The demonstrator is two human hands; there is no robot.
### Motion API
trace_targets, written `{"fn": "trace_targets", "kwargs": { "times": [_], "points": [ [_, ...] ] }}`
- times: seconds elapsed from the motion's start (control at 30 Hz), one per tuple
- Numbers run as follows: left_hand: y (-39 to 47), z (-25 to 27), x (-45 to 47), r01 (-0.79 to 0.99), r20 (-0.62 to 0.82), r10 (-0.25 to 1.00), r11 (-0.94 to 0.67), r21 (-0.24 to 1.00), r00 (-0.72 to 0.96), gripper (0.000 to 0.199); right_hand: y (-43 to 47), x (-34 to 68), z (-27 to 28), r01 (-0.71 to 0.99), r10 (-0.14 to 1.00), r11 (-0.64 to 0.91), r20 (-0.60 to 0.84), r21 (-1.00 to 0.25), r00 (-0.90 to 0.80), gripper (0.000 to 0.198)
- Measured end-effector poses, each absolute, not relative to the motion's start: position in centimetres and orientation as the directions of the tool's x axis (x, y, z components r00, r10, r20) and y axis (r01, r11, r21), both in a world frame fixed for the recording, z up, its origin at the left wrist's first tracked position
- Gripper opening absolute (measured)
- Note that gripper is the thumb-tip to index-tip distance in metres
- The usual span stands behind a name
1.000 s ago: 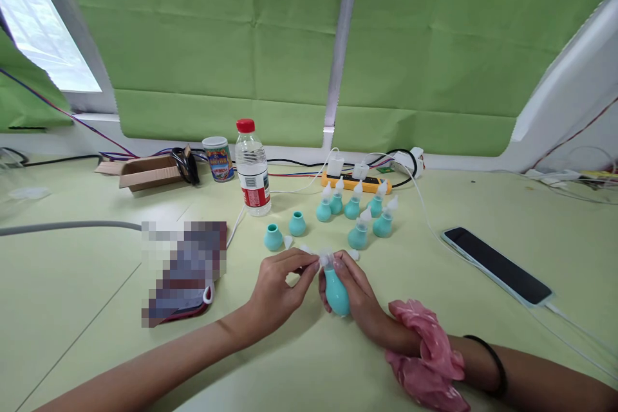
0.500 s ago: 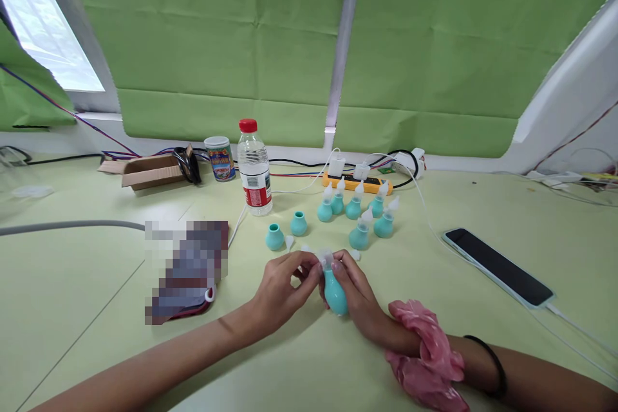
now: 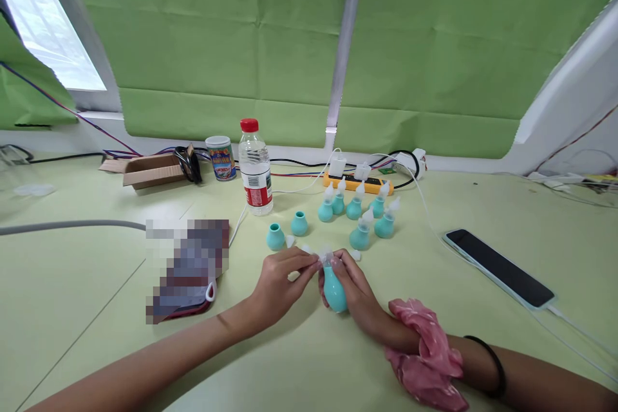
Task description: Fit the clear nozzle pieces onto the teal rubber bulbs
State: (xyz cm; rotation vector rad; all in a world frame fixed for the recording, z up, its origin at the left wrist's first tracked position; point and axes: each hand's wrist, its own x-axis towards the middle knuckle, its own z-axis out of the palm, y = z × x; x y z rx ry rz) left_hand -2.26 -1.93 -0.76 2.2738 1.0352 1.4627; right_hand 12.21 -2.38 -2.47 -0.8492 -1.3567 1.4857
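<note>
My right hand [image 3: 355,286] is wrapped round a teal squeeze bulb [image 3: 335,290], its round end tilted toward me. At the bulb's neck sits a translucent plastic collar [image 3: 327,256]. My left hand [image 3: 284,283] pinches the edge of this clear part between thumb and fingertips; exactly what lies in the pinch is partly hidden. Beyond my hands two teal bulbs without tips, one of them this open-necked bulb [image 3: 275,237], stand upright. Small translucent tips, such as this loose tip [image 3: 356,255], lie on the table. Farther back stand several bulbs with pointed clear tips, including this tipped bulb [image 3: 360,237].
A water bottle [image 3: 256,170], a can [image 3: 221,159] and an open cardboard box [image 3: 157,170] stand along the back. An orange power strip [image 3: 358,183] with cables lies behind the bulbs. A charging phone [image 3: 499,267] is at right, a partly blurred dark red-edged item [image 3: 193,277] at left.
My left fingers have straightened and pinch at the clear collar from the left. My right hand keeps its hold on the bulb, which has barely moved.
</note>
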Motion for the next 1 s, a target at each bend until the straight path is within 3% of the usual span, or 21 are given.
{"fn": "trace_targets", "kwargs": {
  "times": [0.1, 0.17, 0.27, 0.4, 0.53, 0.6, 0.67, 0.77, 0.83, 1.0],
  "points": [
    [-1.9, -1.1, -2.4, 0.471, 0.740, 0.611, -0.760, 0.447, 0.283, 0.012, -2.4, 12.2, -2.6, -0.110, 0.936, 0.068, 0.102, -0.992, -0.338, 0.025],
    [-2.0, -1.0, -2.5, 0.487, 0.707, 0.643, -0.737, 0.469, 0.294, 0.012, -2.3, 12.3, -2.7, -0.089, 0.930, 0.088, 0.114, -0.992, -0.348, 0.025],
    [-1.8, -0.3, -2.6, 0.442, 0.560, 0.786, -0.613, 0.655, 0.261, 0.011, -2.0, 12.3, -2.5, -0.138, 0.926, 0.034, 0.083, -0.990, -0.367, 0.026],
    [-0.8, 0.8, -3.2, 0.236, 0.203, 0.941, -0.270, 0.933, 0.273, 0.009, -1.6, 12.4, -2.0, -0.247, 0.924, -0.079, 0.022, -0.966, -0.381, 0.029],
    [0.2, 1.1, -4.0, 0.027, 0.038, 0.923, -0.053, 0.998, 0.382, 0.010, -1.1, 12.8, -1.6, -0.357, 0.912, -0.226, -0.069, -0.906, -0.404, 0.026],
    [0.4, 1.0, -4.2, 0.067, 0.026, 0.920, -0.057, 0.996, 0.392, 0.011, -0.9, 13.1, -1.4, -0.401, 0.902, -0.299, -0.119, -0.866, -0.415, 0.024],
    [0.6, 0.8, -4.4, 0.314, 0.082, 0.928, -0.205, 0.927, 0.364, 0.013, -0.7, 13.3, -1.5, -0.414, 0.898, -0.309, -0.118, -0.856, -0.425, 0.023],
    [1.0, 0.0, -4.6, 0.755, 0.219, 0.911, -0.412, 0.509, 0.350, 0.020, -0.7, 13.4, -1.8, -0.378, 0.901, -0.232, -0.052, -0.897, -0.430, 0.020],
    [1.4, -0.6, -4.8, 0.842, 0.225, 0.903, -0.425, 0.332, 0.367, 0.023, -0.7, 13.4, -2.1, -0.310, 0.906, -0.161, -0.015, -0.937, -0.422, 0.018],
    [1.4, -0.7, -4.9, 0.847, 0.209, 0.904, -0.424, 0.321, 0.374, 0.024, -1.0, 13.3, -1.9, -0.032, 0.912, -0.014, 0.000, -0.999, -0.410, 0.016]
  ]
}}
